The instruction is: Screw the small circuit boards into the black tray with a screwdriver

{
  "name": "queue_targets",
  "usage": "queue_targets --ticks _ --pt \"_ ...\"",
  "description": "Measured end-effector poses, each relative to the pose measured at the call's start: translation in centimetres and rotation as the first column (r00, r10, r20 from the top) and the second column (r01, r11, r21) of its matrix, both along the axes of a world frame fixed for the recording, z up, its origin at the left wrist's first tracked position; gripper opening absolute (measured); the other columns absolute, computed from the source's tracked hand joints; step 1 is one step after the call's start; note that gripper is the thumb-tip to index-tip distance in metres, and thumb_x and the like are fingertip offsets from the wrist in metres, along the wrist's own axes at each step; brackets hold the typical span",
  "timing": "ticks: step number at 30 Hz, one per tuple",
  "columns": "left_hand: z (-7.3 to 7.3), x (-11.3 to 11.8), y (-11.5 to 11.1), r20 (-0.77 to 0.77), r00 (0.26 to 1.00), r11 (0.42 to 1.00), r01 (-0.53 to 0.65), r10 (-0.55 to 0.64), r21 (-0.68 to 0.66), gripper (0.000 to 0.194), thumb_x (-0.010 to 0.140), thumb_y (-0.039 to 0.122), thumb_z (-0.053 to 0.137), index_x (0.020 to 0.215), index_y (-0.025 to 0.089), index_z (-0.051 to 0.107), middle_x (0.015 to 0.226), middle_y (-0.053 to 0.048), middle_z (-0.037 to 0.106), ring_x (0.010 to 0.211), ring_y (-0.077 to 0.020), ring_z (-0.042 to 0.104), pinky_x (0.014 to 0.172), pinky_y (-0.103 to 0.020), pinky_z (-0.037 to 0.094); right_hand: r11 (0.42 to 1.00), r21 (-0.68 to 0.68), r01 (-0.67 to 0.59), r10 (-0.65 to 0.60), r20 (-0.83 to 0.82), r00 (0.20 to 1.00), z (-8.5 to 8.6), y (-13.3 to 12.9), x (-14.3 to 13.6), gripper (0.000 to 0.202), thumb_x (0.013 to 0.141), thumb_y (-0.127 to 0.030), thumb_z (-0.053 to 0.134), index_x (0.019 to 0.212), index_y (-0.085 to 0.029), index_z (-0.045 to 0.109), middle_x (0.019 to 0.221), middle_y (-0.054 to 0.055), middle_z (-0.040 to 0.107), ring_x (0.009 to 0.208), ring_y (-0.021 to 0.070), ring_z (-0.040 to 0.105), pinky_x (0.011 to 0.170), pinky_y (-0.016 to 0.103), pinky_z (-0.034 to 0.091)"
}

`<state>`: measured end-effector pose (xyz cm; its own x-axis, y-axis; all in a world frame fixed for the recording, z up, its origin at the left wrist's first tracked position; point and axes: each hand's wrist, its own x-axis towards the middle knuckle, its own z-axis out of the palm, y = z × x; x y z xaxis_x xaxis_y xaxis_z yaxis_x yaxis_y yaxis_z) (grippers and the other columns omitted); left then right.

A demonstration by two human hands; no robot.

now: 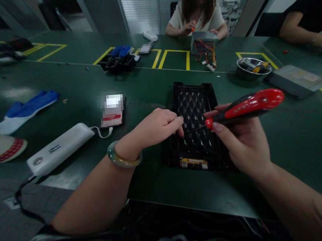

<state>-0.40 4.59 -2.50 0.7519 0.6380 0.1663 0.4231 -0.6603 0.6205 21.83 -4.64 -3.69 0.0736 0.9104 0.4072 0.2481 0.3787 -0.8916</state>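
Observation:
A black rectangular casing [194, 107] with a quilted pattern lies on the green table, a small orange-brown board [194, 162] at its near end. My right hand [242, 140] is wrapped round a red and black screwdriver [252, 105], whose thin shaft points left over the casing. Near the tip, my left hand [161, 126] is closed above the casing's left edge, its fingertips bent down; whether they pinch anything is too small to tell. A green bangle [122, 158] circles the left wrist.
White power bank [61, 149] and cabled phone [113, 111] lie left, near a blue-white glove [27, 107]. Beyond are black trays [118, 63], a metal bowl [252, 70] and a flat grey panel [298, 79]. Two people sit across; one handles a wired metal box [203, 40].

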Motion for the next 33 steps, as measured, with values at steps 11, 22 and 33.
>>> queue_targets --ticks 11,22,33 --pt "-0.4 0.2 0.4 0.049 0.982 0.981 -0.183 0.180 0.058 0.049 0.104 0.033 0.038 0.078 0.021 0.078 0.076 -0.001 0.073 0.078 -0.0155 0.066 0.085 -0.032 0.044 0.999 -0.026 -0.040 0.042 0.086 0.995 -0.6 0.2 -0.2 0.036 0.088 -0.027 0.073 0.122 -0.025 0.061 0.118 0.005 0.072 0.106 0.0231 0.070 0.097 0.046 0.056" --pt "-0.6 0.5 -0.4 -0.088 0.996 1.000 0.011 -0.012 -0.013 0.030 0.091 0.032 0.063 0.121 0.026 0.066 0.116 0.001 0.074 0.104 -0.0196 0.066 0.102 -0.040 0.028 0.967 0.211 0.140 -0.090 -0.227 0.970 1.0 1.4 0.6 0.028 0.085 -0.019 0.075 0.111 -0.024 0.066 0.100 0.001 0.076 0.082 0.0134 0.071 0.065 0.024 0.058" --pt "-0.2 0.7 -0.6 0.005 1.000 0.993 0.021 -0.021 -0.113 0.022 0.098 0.039 0.058 0.104 0.025 0.074 0.097 0.004 0.077 0.091 -0.0158 0.068 0.099 -0.033 0.037 0.969 0.205 0.138 -0.074 -0.292 0.953 1.5 0.8 0.5 0.028 0.082 -0.012 0.075 0.107 -0.024 0.070 0.097 0.002 0.076 0.082 0.0130 0.071 0.065 0.022 0.057"
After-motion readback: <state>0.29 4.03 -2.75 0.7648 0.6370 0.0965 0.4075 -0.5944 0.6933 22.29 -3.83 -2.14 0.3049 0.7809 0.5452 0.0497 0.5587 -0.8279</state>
